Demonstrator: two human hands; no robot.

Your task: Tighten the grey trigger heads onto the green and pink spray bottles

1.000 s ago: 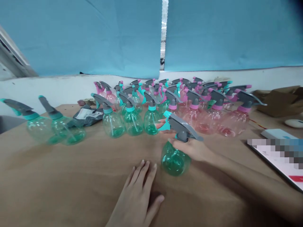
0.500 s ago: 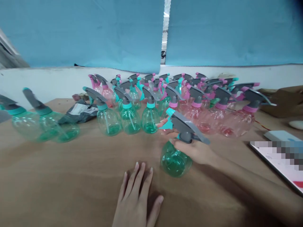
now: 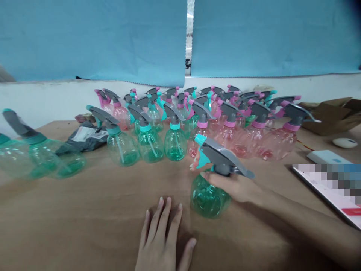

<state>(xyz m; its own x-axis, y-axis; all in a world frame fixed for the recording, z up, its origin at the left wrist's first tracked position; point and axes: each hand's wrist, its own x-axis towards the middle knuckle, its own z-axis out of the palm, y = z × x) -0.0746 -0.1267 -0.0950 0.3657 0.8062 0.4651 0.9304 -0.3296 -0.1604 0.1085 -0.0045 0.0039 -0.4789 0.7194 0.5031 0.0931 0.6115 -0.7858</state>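
My right hand (image 3: 234,184) grips the neck of a green spray bottle (image 3: 207,197) with a grey trigger head (image 3: 222,160) and teal nozzle; the bottle stands on the brown table (image 3: 84,210), one finger in front of the trigger. My left hand (image 3: 163,241) lies flat on the table just left of the bottle, fingers stretched out, holding nothing. Behind stands a crowd of like bottles: green ones (image 3: 146,141) in the front left, pink ones (image 3: 254,137) to the right.
Two green bottles (image 3: 42,158) stand apart at the far left, beside a grey plastic bag (image 3: 84,137). A brown paper bag (image 3: 329,116), a white mouse (image 3: 344,142) and a flat white box (image 3: 329,180) lie at the right. Blue curtains (image 3: 113,37) hang behind.
My right hand has drawn the green bottle slightly nearer. My left hand has slid a little toward me, still flat. The view has shifted right.
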